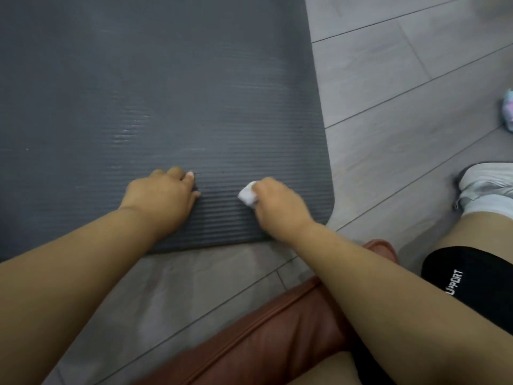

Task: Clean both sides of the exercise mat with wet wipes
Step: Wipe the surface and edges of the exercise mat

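Grey wood-look floor (388, 134) planks run diagonally under the scene. Exercise mat (166, 79): dark grey, ribbed with fine parallel ridges, lying flat on the floor and filling the left and centre of the view; its near right corner is rounded, and pale glossy streaks mark the surface left of centre.

Left hand (163, 198): set on the mat near its near edge, fingers bent under with the tips pressing the ribs, nothing visible in its grasp.

Wet wipe (248, 195): small white wad, bunched, touching the mat just beside the left hand.

Right hand (277, 207): fingers curled around the wipe, pinching it against the mat, close to the rounded corner.

Reddish-brown cushion (277, 329): lies on the floor in front of the mat's near edge, beneath the right forearm.

Black knee support (466, 282): worn on the person's leg at the right, with white lettering.

White shoe (485, 184): on the floor beyond the knee, well apart from the mat.

Pastel-coloured object (508, 109): at the right border, too blurred to identify.
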Motion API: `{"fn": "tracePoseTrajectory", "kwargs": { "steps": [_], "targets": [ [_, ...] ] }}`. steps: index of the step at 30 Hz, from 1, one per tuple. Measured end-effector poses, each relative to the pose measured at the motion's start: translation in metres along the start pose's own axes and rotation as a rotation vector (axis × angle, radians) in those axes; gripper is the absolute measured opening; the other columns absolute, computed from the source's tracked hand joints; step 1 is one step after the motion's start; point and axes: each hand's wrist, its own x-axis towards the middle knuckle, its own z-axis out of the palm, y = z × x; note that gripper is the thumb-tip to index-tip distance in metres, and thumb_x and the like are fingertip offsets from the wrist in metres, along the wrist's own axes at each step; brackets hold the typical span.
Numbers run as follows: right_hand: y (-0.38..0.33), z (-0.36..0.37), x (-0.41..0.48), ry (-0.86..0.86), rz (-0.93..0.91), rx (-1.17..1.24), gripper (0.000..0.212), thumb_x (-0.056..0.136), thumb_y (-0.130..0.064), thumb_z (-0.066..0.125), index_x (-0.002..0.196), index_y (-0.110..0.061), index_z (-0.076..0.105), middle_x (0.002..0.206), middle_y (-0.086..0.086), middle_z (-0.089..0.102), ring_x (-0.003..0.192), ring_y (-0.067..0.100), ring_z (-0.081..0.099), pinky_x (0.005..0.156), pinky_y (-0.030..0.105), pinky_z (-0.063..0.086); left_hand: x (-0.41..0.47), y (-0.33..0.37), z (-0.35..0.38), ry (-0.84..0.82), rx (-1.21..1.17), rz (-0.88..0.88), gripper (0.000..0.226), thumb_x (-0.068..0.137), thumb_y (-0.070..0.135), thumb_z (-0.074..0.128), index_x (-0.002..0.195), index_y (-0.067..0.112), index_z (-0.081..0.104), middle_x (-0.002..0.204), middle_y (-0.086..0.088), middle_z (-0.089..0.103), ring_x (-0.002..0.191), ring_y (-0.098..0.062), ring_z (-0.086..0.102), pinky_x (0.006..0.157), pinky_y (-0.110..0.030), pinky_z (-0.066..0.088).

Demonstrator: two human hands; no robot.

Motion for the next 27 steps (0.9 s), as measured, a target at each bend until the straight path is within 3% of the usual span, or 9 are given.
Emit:
{"fn": "tracePoseTrajectory", "kwargs": {
  "steps": [4, 6, 9, 15, 18, 20, 22, 24, 27],
  "targets": [
    [0.075, -0.039, 0.01, 0.293, 0.755, 0.046, 0.025, 0.092, -0.018, 0.046, 0.11, -0.001, 0.051, 0.115, 0.02, 0.056, 0.104, 0.036, 0.054, 0.081, 0.037, 0.042, 0.016, -0.004, -0.003, 0.122, -0.067, 0.087, 0.038, 0.097, 0.037, 0.04, 0.117, 0.014, 0.064, 0.15, -0.009, 0.024, 0.133, -0.038, 0.015, 0.105, -0.051, 0.027],
    [0.077, -0.039, 0.013, 0.318, 0.849, 0.024, 0.025, 0.093, -0.016, 0.045, 0.111, 0.0, 0.049, 0.116, 0.022, 0.055, 0.103, 0.037, 0.054, 0.08, 0.038, 0.042, 0.027, -0.004, -0.003, 0.021, -0.094, 0.079, 0.04, 0.1, 0.036, 0.034, 0.127, 0.016, 0.055, 0.158, -0.009, 0.006, 0.14, -0.043, 0.002, 0.113, -0.054, 0.011],
    [0.04, -0.016, 0.021, 0.37, 0.705, -0.032, 0.023, 0.092, -0.013, 0.047, 0.111, -0.001, 0.051, 0.114, 0.02, 0.054, 0.1, 0.037, 0.055, 0.079, 0.038, 0.043, 0.035, -0.003, -0.001, -0.042, -0.047, 0.083, 0.042, 0.102, 0.034, 0.026, 0.135, 0.012, 0.04, 0.158, -0.011, 0.001, 0.14, -0.045, 0.005, 0.114, -0.052, 0.016],
    [-0.021, 0.013, 0.034, 0.187, -0.195, -0.041, 0.019, 0.081, -0.014, 0.052, 0.093, -0.007, 0.065, 0.085, 0.012, 0.062, 0.073, 0.032, 0.062, 0.057, 0.035, 0.052, 0.034, -0.01, -0.007, 0.053, -0.101, 0.036, 0.042, 0.101, 0.025, 0.032, 0.14, 0.009, 0.033, 0.154, -0.011, 0.025, 0.139, -0.036, 0.025, 0.105, -0.043, 0.031],
    [0.036, -0.018, 0.048, 0.236, 0.181, -0.049, 0.025, 0.093, -0.025, 0.045, 0.106, -0.012, 0.062, 0.109, 0.013, 0.06, 0.1, 0.032, 0.057, 0.079, 0.035, 0.044, 0.035, -0.023, -0.011, 0.139, -0.168, 0.01, 0.038, 0.1, 0.022, 0.035, 0.137, 0.014, 0.037, 0.136, -0.011, 0.048, 0.118, -0.034, 0.05, 0.086, -0.04, 0.041],
    [0.074, -0.037, 0.052, 0.373, 0.584, 0.024, 0.025, 0.094, -0.023, 0.045, 0.107, -0.004, 0.054, 0.114, 0.018, 0.056, 0.104, 0.036, 0.054, 0.079, 0.037, 0.041, 0.037, -0.028, -0.013, 0.186, -0.167, 0.054, 0.033, 0.1, 0.023, 0.035, 0.131, 0.016, 0.041, 0.129, -0.007, 0.05, 0.104, -0.034, 0.056, 0.075, -0.038, 0.041],
    [0.077, -0.042, 0.056, 0.469, 0.784, 0.007, 0.027, 0.095, -0.023, 0.042, 0.109, -0.001, 0.051, 0.116, 0.02, 0.055, 0.104, 0.037, 0.053, 0.078, 0.038, 0.04, 0.041, -0.03, -0.01, 0.245, -0.188, 0.075, 0.035, 0.099, 0.023, 0.037, 0.132, 0.016, 0.042, 0.13, -0.007, 0.048, 0.098, -0.036, 0.057, 0.071, -0.04, 0.042],
    [0.053, -0.028, 0.065, 0.478, 0.805, -0.007, 0.028, 0.094, -0.021, 0.044, 0.111, -0.001, 0.051, 0.116, 0.019, 0.055, 0.104, 0.036, 0.054, 0.079, 0.038, 0.041, 0.046, -0.031, -0.004, 0.323, -0.221, 0.065, 0.04, 0.096, 0.023, 0.045, 0.134, 0.009, 0.046, 0.136, -0.012, 0.045, 0.092, -0.041, 0.059, 0.07, -0.044, 0.047],
    [0.001, 0.001, 0.07, 0.439, 0.315, 0.031, 0.031, 0.087, -0.026, 0.041, 0.095, -0.002, 0.06, 0.093, 0.016, 0.063, 0.08, 0.034, 0.063, 0.06, 0.034, 0.047, 0.059, -0.038, 0.01, 0.368, -0.149, 0.095, 0.046, 0.089, 0.023, 0.056, 0.127, -0.003, 0.053, 0.14, -0.024, 0.043, 0.083, -0.048, 0.058, 0.069, -0.052, 0.052]
  ]
}}
